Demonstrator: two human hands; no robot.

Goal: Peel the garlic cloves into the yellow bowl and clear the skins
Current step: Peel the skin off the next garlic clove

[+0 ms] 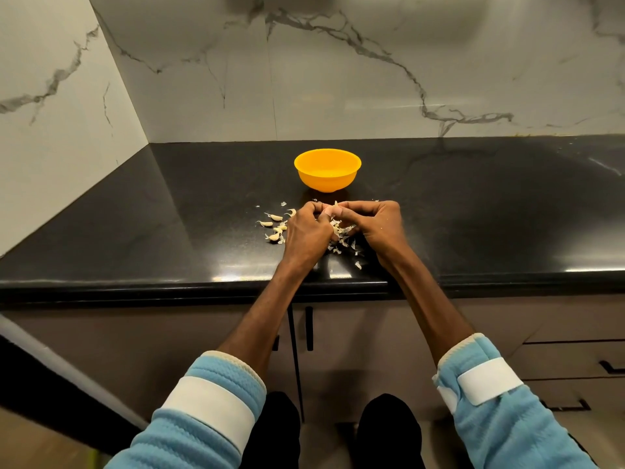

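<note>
Two hands meet just in front of the yellow bowl (pixel 326 182), fingers curled in. The left hand (pixel 306 231) and right hand (pixel 375 225) pinch one garlic clove (pixel 336 204) between them, probably so one steadies while the other strips. Skins (pixel 341 243) litter the counter (pixel 169 214) directly beneath, where they fall. Unpeeled cloves (pixel 275 228) lie just left of the left hand, within easy reach.

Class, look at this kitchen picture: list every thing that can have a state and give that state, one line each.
Yellow bowl, upright on the counter, no cloves seen inside.
Left hand, pinching a garlic clove.
Right hand, pinching the same clove.
Loose cloves, seemingly unpeeled, lying left of the hands.
Skins, scattered on the counter under the hands.
Cabinet doors, shut.
</note>
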